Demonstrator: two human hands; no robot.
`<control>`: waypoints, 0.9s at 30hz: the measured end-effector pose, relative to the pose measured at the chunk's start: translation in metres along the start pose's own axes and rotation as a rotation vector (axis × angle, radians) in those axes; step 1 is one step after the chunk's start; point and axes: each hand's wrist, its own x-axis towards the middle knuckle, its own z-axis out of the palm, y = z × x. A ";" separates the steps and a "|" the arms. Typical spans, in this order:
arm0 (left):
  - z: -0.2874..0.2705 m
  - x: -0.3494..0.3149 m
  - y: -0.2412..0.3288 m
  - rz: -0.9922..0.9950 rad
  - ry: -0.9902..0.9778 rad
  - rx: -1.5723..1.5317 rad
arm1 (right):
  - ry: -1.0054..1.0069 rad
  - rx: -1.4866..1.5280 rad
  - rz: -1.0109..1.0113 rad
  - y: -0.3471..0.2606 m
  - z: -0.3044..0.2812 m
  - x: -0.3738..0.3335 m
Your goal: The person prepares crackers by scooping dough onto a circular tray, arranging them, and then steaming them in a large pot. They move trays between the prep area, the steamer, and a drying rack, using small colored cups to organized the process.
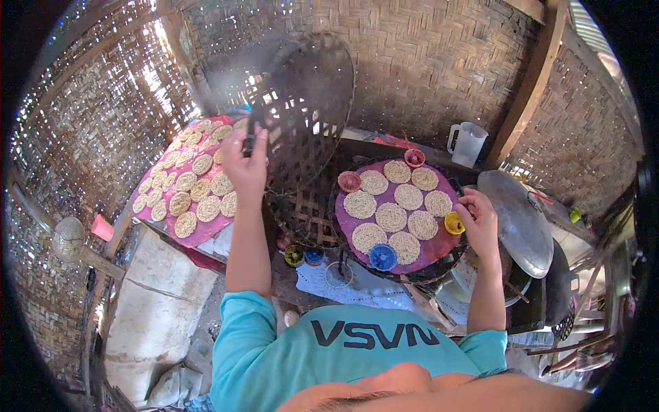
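Observation:
My left hand point(247, 154) is raised and closed round a dark piece at the edge of a blackened openwork woven tray point(312, 89). That tray stands tilted up, blurred and partly veiled by haze. My right hand point(480, 223) is closed at the right rim of a round tray lined with pink cloth point(350, 223); its fingertips are partly hidden. Close by the thumb sits a small yellow cup point(454, 224). Several flat, pale, round noodle-like cakes point(391, 217) lie on the cloth. A blue cup point(383, 257) and two reddish cups point(349, 182) stand near its edge.
At left, a pink-covered surface point(199, 237) carries many similar cakes. Another dark lattice tray point(309, 214) lies between the two. A large metal lid point(518, 220) leans at right, over a pot. A clear plastic jug point(469, 144) stands by the woven wall point(425, 69).

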 end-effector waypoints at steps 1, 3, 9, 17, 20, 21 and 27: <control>-0.003 0.006 0.003 -0.006 0.045 -0.064 | -0.003 0.057 0.011 -0.004 0.003 0.000; -0.005 0.015 0.028 -0.179 0.103 -0.328 | 0.000 0.161 0.040 -0.008 0.005 -0.003; 0.009 -0.003 0.018 -0.797 0.094 -0.829 | 0.040 0.511 0.183 -0.021 0.018 -0.002; 0.061 -0.124 0.007 -1.152 -0.166 -0.790 | 0.276 0.561 0.341 0.027 0.014 -0.026; 0.065 -0.151 -0.001 -1.213 -0.275 -0.643 | 0.223 0.459 0.434 0.058 0.014 -0.043; 0.068 -0.157 0.003 -1.212 -0.268 -0.521 | 0.218 0.433 0.444 0.074 0.016 -0.049; 0.071 -0.170 0.001 -1.100 -0.429 -0.304 | 0.176 0.255 0.493 0.125 0.025 -0.066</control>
